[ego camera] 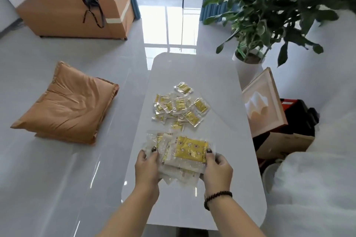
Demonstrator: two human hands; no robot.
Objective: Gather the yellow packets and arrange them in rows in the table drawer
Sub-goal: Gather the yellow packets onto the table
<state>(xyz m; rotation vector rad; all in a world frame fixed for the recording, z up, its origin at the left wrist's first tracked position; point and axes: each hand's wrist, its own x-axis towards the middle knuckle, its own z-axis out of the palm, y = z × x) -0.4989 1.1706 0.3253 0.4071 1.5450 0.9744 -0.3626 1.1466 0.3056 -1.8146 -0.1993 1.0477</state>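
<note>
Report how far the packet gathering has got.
Done: part of the packets are gathered into a stack. In hand: left hand and right hand both grip that stack. Left: the loose pile on the table; no drawer is visible.

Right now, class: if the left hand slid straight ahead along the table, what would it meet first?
Probably the loose pile of yellow packets; the left hand points up the white table towards it, though depth is uncertain.

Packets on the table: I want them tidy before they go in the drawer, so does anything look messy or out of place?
Yes. The loose packets lie in a jumbled heap mid-table, overlapping at all angles, one stray at the far edge. The stack held between the left hand and right hand is fanned unevenly. Nothing looks torn or spilled.
</note>
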